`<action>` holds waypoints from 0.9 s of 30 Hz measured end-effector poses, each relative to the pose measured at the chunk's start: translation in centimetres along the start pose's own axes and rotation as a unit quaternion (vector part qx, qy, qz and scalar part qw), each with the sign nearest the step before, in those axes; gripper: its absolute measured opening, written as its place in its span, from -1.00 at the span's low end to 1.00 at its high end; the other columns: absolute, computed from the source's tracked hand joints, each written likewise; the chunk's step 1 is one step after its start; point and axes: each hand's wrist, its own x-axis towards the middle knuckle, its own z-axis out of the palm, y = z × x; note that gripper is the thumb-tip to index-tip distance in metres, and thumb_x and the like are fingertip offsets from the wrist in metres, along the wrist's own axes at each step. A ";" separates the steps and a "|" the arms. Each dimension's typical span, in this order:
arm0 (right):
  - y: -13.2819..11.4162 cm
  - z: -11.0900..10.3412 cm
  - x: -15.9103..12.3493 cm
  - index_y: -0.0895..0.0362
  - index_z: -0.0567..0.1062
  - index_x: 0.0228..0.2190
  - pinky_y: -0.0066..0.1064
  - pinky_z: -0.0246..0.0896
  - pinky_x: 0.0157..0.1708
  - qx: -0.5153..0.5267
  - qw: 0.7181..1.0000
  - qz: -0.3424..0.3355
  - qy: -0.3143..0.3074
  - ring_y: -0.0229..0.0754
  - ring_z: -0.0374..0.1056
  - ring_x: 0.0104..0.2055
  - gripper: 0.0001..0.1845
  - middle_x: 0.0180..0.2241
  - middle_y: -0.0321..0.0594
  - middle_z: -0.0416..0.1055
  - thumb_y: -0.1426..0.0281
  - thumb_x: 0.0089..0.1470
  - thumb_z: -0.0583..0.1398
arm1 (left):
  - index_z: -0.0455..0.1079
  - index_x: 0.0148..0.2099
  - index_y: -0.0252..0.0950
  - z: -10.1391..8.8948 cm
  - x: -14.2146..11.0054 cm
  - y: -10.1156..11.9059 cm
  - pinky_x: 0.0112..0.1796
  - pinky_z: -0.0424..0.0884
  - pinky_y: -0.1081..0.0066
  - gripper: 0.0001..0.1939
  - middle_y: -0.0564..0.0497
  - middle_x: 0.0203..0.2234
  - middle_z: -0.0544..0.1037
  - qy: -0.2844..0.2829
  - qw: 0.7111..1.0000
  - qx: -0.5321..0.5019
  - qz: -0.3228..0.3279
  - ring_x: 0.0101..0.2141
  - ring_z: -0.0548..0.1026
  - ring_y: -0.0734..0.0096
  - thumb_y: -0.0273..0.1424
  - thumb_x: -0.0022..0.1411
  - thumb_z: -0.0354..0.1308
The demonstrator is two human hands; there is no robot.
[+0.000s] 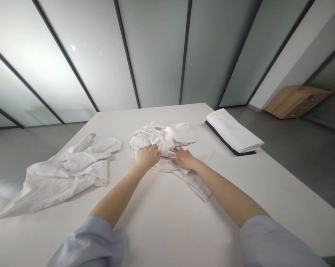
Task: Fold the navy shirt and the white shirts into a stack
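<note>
A crumpled white garment [181, 134] lies bunched in the middle of the table, with a sleeve-like strip reaching toward me on the right. My left hand [148, 156] is closed on the near left edge of the bunched cloth, its fingers curled into the folds. To the right of it, my right hand [184, 159] rests on the same garment with its fingers stretched out and spread. The folds hide some of the fingertips and most of the garment's shape.
Another crumpled white cloth [69, 170] spreads along the left side of the white table [167, 222]. At the right edge sits a folded white cloth [234, 129] on top of a dark navy one [225, 144]. Frosted glass panels and a wooden cabinet [291, 100] stand beyond.
</note>
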 end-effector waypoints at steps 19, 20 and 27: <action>7.1 -0.9 2.0 0.13 0.53 -0.19 -0.27 0.09 0.02 0.023 0.970 0.157 0.186 -0.03 0.31 0.07 -0.57 -0.03 0.00 0.47 0.18 0.26 -0.03 | 0.50 -0.17 -0.33 -1.7 0.5 -9.8 0.10 0.15 0.04 -0.69 -0.20 -0.16 0.58 -0.100 0.981 0.145 -0.077 -0.05 0.47 0.06 -0.34 0.24 -0.05; 7.1 -1.0 2.0 0.13 0.54 -0.24 -0.32 0.13 -0.06 0.035 0.969 0.155 0.191 -0.05 0.36 -0.02 -0.59 -0.13 -0.03 0.52 0.17 0.24 -0.01 | 0.48 -0.12 -0.34 -1.9 0.5 -10.1 0.11 0.13 -0.01 -0.68 -0.22 -0.12 0.56 -0.080 0.980 0.153 -0.102 -0.02 0.45 0.02 -0.33 0.23 -0.03; 5.5 -1.5 1.8 0.19 0.55 -0.42 -0.36 0.22 -0.28 0.227 0.953 0.082 0.182 -0.03 0.42 -0.27 -0.53 -0.39 -0.14 0.54 0.11 0.18 0.02 | 0.42 -0.08 -0.24 0.6 -0.5 -3.9 -0.03 0.33 0.26 -0.72 -0.11 -0.13 0.51 -0.013 0.996 0.035 0.086 -0.07 0.45 0.17 -0.22 0.26 0.04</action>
